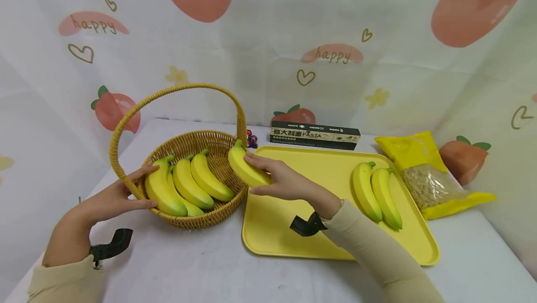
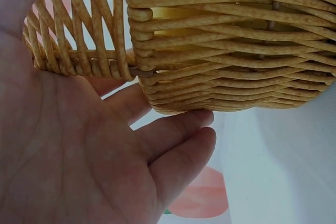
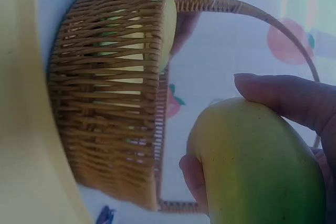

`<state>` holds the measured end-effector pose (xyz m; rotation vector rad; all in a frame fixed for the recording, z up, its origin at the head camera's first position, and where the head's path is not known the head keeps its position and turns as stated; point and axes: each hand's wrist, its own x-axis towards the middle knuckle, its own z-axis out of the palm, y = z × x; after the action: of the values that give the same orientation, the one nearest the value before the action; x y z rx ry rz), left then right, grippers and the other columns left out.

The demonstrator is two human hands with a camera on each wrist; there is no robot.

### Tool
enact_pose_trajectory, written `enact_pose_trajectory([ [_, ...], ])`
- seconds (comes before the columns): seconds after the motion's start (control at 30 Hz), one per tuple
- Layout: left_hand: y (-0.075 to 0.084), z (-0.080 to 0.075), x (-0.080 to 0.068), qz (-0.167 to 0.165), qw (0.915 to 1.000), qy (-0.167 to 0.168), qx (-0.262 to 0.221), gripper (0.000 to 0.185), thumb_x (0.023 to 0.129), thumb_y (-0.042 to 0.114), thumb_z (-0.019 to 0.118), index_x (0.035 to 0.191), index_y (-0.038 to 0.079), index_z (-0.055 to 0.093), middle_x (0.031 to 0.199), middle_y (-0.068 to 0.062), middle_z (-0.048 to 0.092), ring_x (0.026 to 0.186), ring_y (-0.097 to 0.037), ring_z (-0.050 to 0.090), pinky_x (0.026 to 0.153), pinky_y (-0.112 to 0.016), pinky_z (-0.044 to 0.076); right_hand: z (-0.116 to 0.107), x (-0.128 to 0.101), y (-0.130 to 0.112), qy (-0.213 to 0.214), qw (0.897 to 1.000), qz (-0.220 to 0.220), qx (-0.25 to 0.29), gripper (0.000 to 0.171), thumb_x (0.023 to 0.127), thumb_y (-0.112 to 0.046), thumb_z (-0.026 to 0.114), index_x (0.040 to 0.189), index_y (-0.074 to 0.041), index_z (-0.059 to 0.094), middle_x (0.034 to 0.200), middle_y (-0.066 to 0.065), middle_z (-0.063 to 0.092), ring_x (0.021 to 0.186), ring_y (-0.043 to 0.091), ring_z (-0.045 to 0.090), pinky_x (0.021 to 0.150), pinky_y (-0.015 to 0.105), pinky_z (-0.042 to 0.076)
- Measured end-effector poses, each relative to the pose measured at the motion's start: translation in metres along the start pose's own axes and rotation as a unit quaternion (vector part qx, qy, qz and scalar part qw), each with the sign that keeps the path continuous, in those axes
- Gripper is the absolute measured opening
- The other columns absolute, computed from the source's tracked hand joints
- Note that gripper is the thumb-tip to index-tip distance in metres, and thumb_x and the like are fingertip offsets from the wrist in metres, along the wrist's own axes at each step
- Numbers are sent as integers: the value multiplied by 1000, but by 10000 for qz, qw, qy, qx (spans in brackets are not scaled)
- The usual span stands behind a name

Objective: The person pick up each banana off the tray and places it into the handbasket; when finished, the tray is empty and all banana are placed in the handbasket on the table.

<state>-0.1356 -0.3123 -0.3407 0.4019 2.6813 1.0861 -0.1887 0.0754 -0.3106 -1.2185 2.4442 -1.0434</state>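
Observation:
A wicker basket (image 1: 126, 130) with a tall handle stands on the table at the left and holds several bananas (image 1: 189, 184). My left hand (image 1: 119, 193) rests with straight fingers against the basket's left wall (image 2: 220, 77). My right hand (image 1: 278, 179) grips one banana (image 1: 247, 167) just over the basket's right rim; the same banana (image 3: 257, 163) fills the right wrist view, with the basket (image 3: 105, 114) beside it. Two more bananas (image 1: 377, 193) lie on the yellow tray (image 1: 293, 233) to the right.
A dark pasta box (image 1: 314, 135) lies behind the tray. A yellow bag of dry food (image 1: 428, 175) lies at the tray's right edge. A small dark object (image 1: 251, 140) sits behind the basket. A printed curtain closes the back and sides.

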Motion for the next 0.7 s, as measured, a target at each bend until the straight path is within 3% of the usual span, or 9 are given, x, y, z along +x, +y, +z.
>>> enact_pose_trajectory([
  [0.07,0,0,0,-19,10000,5,-6,84,83,19,69,149,11,17,155,-24,4,129,-49,24,92,-26,44,1,14,-3,-174,9998,-20,-109,71,87,-16,66,145,-3,27,153,13,24,139,24,31,108,34,34],
  [0.17,1,1,0,-39,10000,-3,-75,84,84,19,69,149,10,16,154,-25,3,128,-50,24,96,-55,40,2,37,-6,-389,9990,84,-190,70,88,-20,65,145,-4,27,152,11,28,108,18,53,90,24,40],
  [0.2,1,1,0,-44,9999,-10,-97,84,84,19,69,149,9,16,154,-26,3,128,-51,24,94,-63,36,3,44,-7,-453,9987,163,-188,70,88,-21,65,145,-5,27,152,9,29,95,16,53,82,23,39],
  [0.27,1,1,-1,-46,10000,-12,-85,84,84,19,69,148,8,17,154,-26,2,128,-51,24,94,-65,35,5,59,-9,-583,9976,356,-149,69,88,-23,64,146,-8,28,149,8,36,76,13,43,73,22,36],
  [0.3,1,1,-1,-40,10000,-5,-63,83,84,19,69,148,8,17,153,-27,3,128,-50,24,94,-65,35,6,66,-11,-643,9969,429,-146,69,88,-23,64,146,-8,29,148,7,38,74,12,42,71,22,35],
  [0.43,1,1,-2,-32,10000,2,-25,83,84,19,68,148,8,17,153,-27,4,127,-49,25,93,-64,37,16,93,-19,-977,9929,668,-90,68,89,-24,63,146,-10,29,147,5,40,79,12,44,73,21,36],
  [0.7,3,0,-2,-94,9999,-39,-105,83,84,22,68,149,9,16,154,-26,2,129,-52,23,94,-68,32,40,136,-33,-1279,9868,971,-202,66,88,-25,64,144,-8,33,148,4,37,117,7,45,89,16,36],
])
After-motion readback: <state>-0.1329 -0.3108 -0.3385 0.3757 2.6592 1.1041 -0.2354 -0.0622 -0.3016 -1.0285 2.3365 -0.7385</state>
